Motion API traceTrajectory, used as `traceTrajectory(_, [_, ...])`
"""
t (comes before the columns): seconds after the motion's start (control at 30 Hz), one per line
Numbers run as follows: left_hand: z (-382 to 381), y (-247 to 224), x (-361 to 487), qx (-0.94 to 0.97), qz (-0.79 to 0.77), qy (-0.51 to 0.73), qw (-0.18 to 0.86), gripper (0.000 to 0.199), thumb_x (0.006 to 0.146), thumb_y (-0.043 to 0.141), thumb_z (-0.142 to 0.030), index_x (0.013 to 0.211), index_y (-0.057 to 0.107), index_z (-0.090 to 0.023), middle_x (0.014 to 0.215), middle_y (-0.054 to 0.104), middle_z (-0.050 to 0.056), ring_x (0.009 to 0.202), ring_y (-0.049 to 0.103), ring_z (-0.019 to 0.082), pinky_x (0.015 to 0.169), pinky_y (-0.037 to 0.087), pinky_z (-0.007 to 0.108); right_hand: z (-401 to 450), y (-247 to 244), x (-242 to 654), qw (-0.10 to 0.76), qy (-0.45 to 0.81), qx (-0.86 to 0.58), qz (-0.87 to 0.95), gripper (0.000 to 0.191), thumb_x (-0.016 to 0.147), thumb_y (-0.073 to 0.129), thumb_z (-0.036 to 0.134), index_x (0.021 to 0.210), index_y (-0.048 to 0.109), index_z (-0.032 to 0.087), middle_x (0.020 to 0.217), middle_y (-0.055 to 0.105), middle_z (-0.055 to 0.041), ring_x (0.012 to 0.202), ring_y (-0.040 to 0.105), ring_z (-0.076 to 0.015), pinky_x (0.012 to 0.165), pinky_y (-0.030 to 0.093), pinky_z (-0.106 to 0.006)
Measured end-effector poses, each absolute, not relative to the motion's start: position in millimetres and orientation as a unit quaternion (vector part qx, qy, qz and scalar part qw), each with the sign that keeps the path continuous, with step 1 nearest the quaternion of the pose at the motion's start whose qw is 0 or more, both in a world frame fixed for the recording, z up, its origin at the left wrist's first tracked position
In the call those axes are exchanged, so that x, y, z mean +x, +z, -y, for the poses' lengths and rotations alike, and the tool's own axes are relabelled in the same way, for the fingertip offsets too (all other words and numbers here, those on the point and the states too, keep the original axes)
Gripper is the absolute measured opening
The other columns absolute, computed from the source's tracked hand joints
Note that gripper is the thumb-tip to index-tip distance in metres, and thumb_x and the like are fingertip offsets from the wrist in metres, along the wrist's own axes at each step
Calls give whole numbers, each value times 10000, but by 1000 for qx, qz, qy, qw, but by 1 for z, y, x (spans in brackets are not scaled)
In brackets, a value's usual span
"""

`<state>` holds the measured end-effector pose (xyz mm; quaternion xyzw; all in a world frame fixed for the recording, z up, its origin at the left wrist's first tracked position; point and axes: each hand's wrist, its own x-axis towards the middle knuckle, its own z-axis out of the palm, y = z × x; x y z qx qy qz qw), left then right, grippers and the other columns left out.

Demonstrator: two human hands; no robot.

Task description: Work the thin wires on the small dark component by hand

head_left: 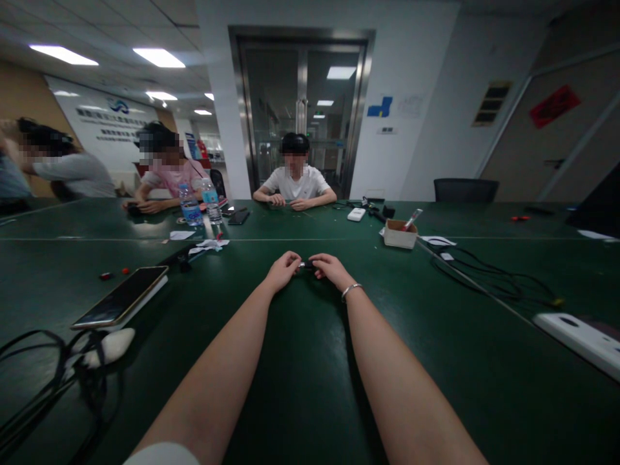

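The left hand [282,271] and the right hand [332,268] meet out in front, over the middle of the green table [310,368]. Between their fingertips is a small dark thing [309,265] with a shiny end. The left hand pinches it by the shiny end, and the right hand, with a bracelet [351,292] on its wrist, pinches the dark end. It is too small to tell what it is, or if it is one piece or two. I also can't tell if it touches the table or is held just above it. The step in hand looks like close finger work, with both hands on one little thing. I think the next move calls for a soft, steady pinch on each side, and for keeping the two ends in line so it does not slip or tip. The work looks partway along, as neither hand has let go. The phone [123,296] lies well off to the left, and the little box [400,236] with a pen-like stick in it sits farther back on the right, so neither is in the way.
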<state>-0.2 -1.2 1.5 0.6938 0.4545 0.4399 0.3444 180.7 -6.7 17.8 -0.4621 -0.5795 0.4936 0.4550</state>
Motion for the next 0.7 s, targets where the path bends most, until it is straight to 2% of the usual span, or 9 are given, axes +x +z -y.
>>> traceTrajectory(0.13, [0, 0, 1, 685, -452, 448, 355, 207, 825, 528, -369, 909, 573, -185, 705, 596, -5, 652, 565, 117, 648, 456, 251, 7, 18, 180, 453, 493, -466, 578, 173, 845, 523, 64, 940, 651, 129, 668, 656, -8, 443, 537, -44, 431, 467, -130])
traceTrajectory(0.33, [1, 0, 0, 691, -466, 440, 334, 230, 727, 642, -315, 908, 598, -180, 728, 609, -6, 663, 563, 122, 680, 453, 264, 6, 19, 180, 455, 500, -467, 570, 165, 854, 519, 68, 939, 648, 126, 656, 655, -10, 438, 541, -48, 430, 470, -134])
traceTrajectory(0.53, [1, 2, 0, 691, -467, 453, 315, 219, 740, 636, -330, 889, 623, -171, 861, 646, 38, 775, 584, 141, 741, 455, 271, 8, 20, 180, 456, 498, -470, 569, 156, 849, 530, 64, 928, 648, 128, 658, 654, -11, 438, 537, -50, 426, 466, -139])
traceTrajectory(0.7, [2, 3, -1, 695, -455, 440, 342, 250, 814, 542, -391, 950, 604, -190, 766, 622, 10, 691, 572, 129, 679, 454, 266, 9, 21, 180, 454, 499, -466, 572, 157, 859, 520, 68, 949, 639, 118, 663, 653, -15, 447, 540, -52, 435, 469, -142])
